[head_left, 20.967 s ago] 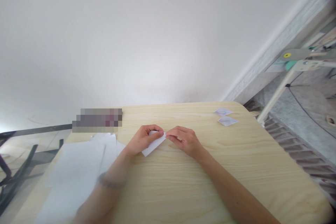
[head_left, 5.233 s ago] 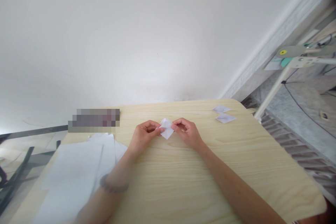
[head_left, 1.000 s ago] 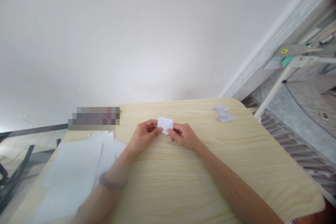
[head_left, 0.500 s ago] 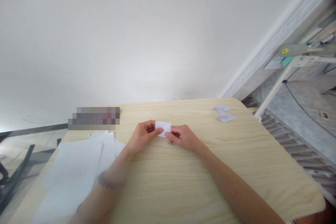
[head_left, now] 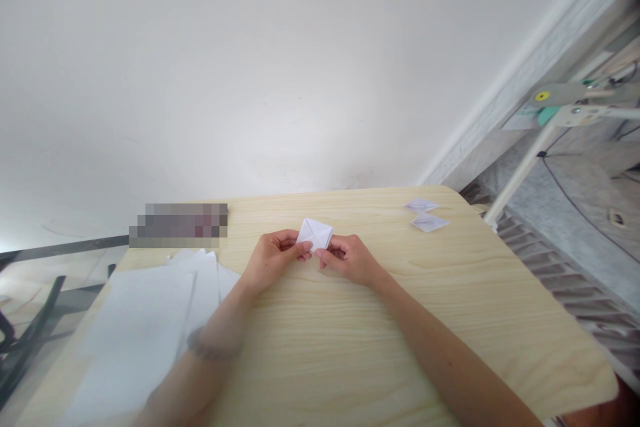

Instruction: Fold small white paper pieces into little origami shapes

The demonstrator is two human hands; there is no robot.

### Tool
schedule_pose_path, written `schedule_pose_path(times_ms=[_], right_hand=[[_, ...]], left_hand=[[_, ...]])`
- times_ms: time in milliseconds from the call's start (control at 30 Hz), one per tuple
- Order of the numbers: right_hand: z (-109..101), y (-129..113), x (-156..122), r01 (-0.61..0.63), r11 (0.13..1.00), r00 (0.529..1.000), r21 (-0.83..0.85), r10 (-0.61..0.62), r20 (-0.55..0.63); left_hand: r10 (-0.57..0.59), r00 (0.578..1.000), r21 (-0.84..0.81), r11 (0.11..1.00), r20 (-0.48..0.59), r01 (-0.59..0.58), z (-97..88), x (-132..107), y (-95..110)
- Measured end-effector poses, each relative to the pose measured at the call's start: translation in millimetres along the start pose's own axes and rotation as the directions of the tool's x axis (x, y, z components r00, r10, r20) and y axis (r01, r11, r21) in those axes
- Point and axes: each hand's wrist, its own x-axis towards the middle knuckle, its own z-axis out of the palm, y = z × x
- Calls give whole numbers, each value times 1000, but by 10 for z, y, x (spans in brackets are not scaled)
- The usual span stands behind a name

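A small square of folded white paper [head_left: 315, 232] with diagonal crease lines is held between both hands over the middle of the table. My left hand [head_left: 276, 255] pinches its lower left edge, thumb on top and fingers behind. On the lower right, my right hand [head_left: 349, 259] grips the paper between thumb and fingers. The square sits tilted, one corner pointing up and away. Fingers behind the paper are partly hidden.
Two folded paper pieces [head_left: 430, 222] with pointed ends lie at the back right of the wooden table [head_left: 310, 360]. Loose white sheets [head_left: 135, 320] cover the left side. Behind them is a pixelated object [head_left: 180, 223]. A wall [head_left: 300, 67] rises along the far edge.
The folded paper has turned in my hands from lying level to tilted, and more of its face shows. Both hands stay in nearly the same place.
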Motion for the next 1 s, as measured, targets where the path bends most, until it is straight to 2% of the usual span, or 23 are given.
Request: schedule_pose_path(times_ms=[167,267,433,567,700,800,900,1000], right_hand=[[-2,10,-1,14,1000,1000,-9,-14,-6],[-2,4,4,18,998,996,-54,-23,-81],[5,17,19,16,1000,975,-24,-21,-221],[13,39,39,66,997,944,27,-53,-327],[33,58,40,104,993,948,50,-84,-308],[46,68,27,116,993,952,21,-105,-288],[41,68,19,140,983,939,-122,-171,-298],[18,51,24,145,944,943,-296,-222,-246]], left_hand=[[-23,999,-3,1000,-25,23,16,2,-12],[-29,997,20,999,-72,31,41,-4,-5],[12,999,99,995,-45,-7,52,-36,4],[102,989,245,967,-106,-74,19,-28,-17],[291,939,405,893,-183,-198,-37,13,-50],[371,908,512,828,-197,-227,-75,26,-72],[421,899,604,750,-120,-271,-96,20,-97],[448,894,707,628,14,-326,-100,17,-128]])
